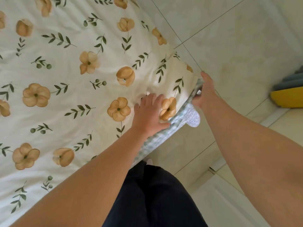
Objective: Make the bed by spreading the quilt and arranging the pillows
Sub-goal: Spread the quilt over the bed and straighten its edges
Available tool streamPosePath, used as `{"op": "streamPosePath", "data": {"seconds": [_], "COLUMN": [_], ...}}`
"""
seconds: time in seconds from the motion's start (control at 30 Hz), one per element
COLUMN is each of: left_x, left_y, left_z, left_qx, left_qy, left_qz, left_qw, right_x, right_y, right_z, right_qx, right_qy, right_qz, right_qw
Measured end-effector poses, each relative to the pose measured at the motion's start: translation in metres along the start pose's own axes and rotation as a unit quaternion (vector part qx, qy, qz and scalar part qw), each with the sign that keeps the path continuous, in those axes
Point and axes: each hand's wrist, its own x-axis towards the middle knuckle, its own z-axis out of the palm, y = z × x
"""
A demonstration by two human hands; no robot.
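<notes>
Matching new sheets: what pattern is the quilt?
Cream quilt with orange flowers and green leafy sprigs; head view.

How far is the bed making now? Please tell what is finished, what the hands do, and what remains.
Looks done: the floral quilt lies spread flat over the visible part of the bed. In hand: the left hand presses flat on the quilt near the corner, while the right hand works at the corner edge, by the patterned sheet underneath. Left: squaring this corner; no pillows are in view, so arranging them cannot be judged.

Head view, steeply downward, close over quilt (68, 76)
</notes>
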Motion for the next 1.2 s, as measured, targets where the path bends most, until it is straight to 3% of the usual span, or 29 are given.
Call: {"op": "streamPosePath", "data": {"seconds": [0.1,0.2,0.3,0.4,0.53,0.6,0.73,0.83,0.9,1.03,1.2], "left_x": [0.025,0.046,0.072,0.09,0.089,0.081,0.071,0.074,0.077,0.099,0.145], "left_y": [0.015,0.025,0.025,0.032,0.062,0.071,0.087,0.088,0.095,0.112,0.097], "left_z": [0.004,0.007,-0.004,-0.01,-0.007,-0.001,0.021,0.034,0.038,0.032,0.012], "left_qx": [0.05,0.065,0.028,-0.022,-0.028,0.001,0.035,0.029,0.027,0.004,0.023], "left_qy": [-0.012,0.007,0.021,-0.022,-0.009,-0.006,-0.047,-0.078,-0.051,0.042,0.11], "left_qz": [0.006,-0.018,-0.071,-0.089,-0.079,-0.057,-0.053,-0.08,-0.095,-0.117,-0.22], "left_qw": [0.999,0.998,0.997,0.996,0.996,0.998,0.997,0.993,0.994,0.992,0.969], "right_x": [0.019,0.038,0.052,0.064,0.074,0.077,0.089,0.1,0.107,0.114,0.109], "right_y": [-0.016,-0.025,-0.04,-0.058,-0.065,-0.059,-0.049,-0.066,-0.088,-0.116,-0.126], "right_z": [-0.001,0.0,0.01,0.015,-0.01,-0.032,-0.057,-0.056,-0.056,-0.044,-0.006], "right_qx": [0.047,-0.067,-0.146,-0.167,-0.069,-0.065,-0.171,-0.213,-0.292,-0.46,-0.543], "right_qy": [-0.033,-0.091,-0.085,-0.074,-0.098,-0.073,0.059,0.01,-0.008,-0.089,-0.204], "right_qz": [0.014,0.073,0.107,0.043,-0.022,-0.033,-0.042,0.02,0.03,-0.1,-0.072], "right_qw": [0.998,0.991,0.98,0.982,0.993,0.995,0.983,0.977,0.956,0.878,0.811]}}
